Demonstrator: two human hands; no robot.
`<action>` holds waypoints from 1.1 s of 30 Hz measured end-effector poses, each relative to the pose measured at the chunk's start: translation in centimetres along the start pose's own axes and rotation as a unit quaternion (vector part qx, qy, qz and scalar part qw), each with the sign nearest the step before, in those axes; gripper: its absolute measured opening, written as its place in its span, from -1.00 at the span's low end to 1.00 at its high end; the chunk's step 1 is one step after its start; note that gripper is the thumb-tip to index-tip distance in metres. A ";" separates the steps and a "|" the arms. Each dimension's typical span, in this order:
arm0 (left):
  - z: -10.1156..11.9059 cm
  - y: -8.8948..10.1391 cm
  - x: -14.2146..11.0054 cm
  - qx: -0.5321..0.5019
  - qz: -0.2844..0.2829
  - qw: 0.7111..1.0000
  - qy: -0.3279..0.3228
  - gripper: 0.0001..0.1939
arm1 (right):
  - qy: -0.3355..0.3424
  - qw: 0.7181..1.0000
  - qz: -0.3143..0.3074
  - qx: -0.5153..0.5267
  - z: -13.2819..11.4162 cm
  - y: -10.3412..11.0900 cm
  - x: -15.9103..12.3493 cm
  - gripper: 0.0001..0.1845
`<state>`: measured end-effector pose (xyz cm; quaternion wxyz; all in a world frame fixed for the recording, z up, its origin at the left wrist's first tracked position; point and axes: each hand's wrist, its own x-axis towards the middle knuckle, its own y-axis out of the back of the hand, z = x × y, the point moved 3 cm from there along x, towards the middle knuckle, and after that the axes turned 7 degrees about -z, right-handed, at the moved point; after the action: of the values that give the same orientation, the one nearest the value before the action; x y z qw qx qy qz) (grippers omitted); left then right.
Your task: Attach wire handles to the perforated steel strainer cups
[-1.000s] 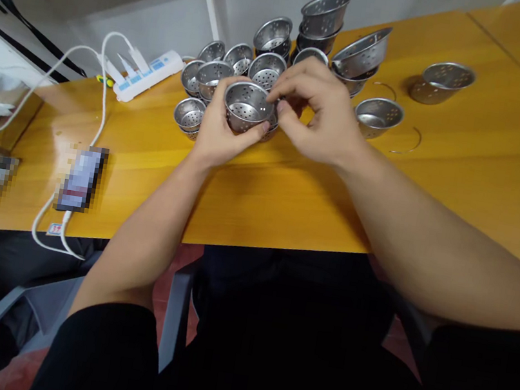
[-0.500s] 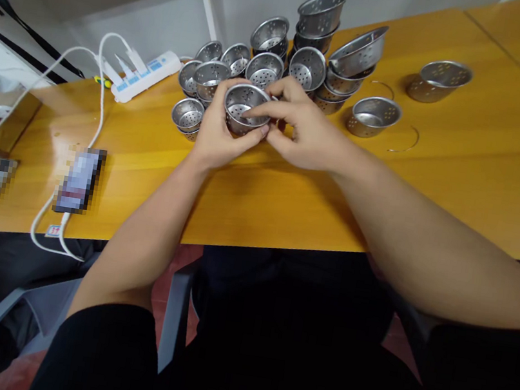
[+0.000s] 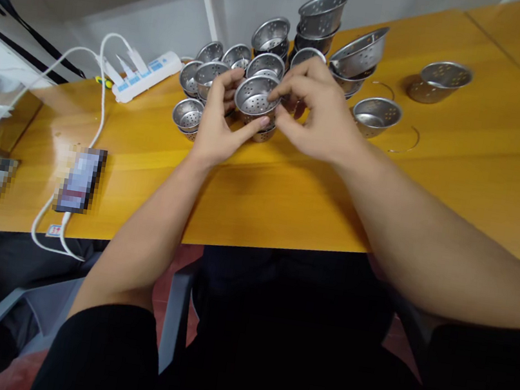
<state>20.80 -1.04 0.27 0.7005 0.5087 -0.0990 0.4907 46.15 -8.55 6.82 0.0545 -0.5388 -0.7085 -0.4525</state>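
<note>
My left hand curls round a small perforated steel strainer cup, thumb and fingers on its left side and underside. My right hand pinches the cup's right rim with fingers bent. The cup is held just above the yellow wooden table, over another small cup that rests there. Behind my hands lies a cluster of several similar strainer cups, some stacked.
A single strainer and another sit to the right, with thin wire rings beside them. A white power strip with cables lies at the back left. A phone rests near the front left edge.
The held cup has shifted right and slightly up. My right hand's forefinger left the cup's inside and now grips its right rim.
</note>
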 end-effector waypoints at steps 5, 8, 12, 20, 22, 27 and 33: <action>-0.4 -0.1 0.0 -0.007 -0.027 1.000 0.005 0.05 | -0.034 0.999 -0.001 -0.014 0.3 0.3 0.0 -0.61; -0.6 -0.2 -0.2 -0.015 -0.023 1.000 0.007 -0.02 | -0.048 0.999 -0.014 -0.022 0.7 0.2 -0.1 -0.58; -0.9 -0.6 -0.4 -0.018 -0.046 0.999 0.012 -0.07 | -0.061 0.997 -0.038 -0.038 1.4 -0.1 -0.1 -0.57; -0.9 -0.7 -0.8 -0.075 -0.063 0.995 0.033 -0.15 | -0.080 0.993 -0.062 -0.062 1.9 -0.6 -0.2 -0.56; -1.1 -0.7 -0.8 -0.080 -0.066 0.994 0.041 -0.16 | -0.079 0.993 -0.062 -0.062 1.8 -0.7 -0.2 -0.57; -1.1 -0.8 -0.8 -0.093 -0.064 0.991 0.069 -0.24 | -0.086 0.993 -0.058 -0.050 1.8 -0.8 -0.2 -0.54; -0.4 -0.7 -0.8 -0.114 -0.063 0.986 0.099 -0.26 | -0.086 0.994 -0.057 -0.043 2.0 -0.6 -0.2 -0.49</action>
<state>20.78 -1.18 -0.89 0.7898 0.3795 -0.0520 0.4790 46.58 -7.28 5.14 -0.0555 -0.5365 -0.7200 -0.4367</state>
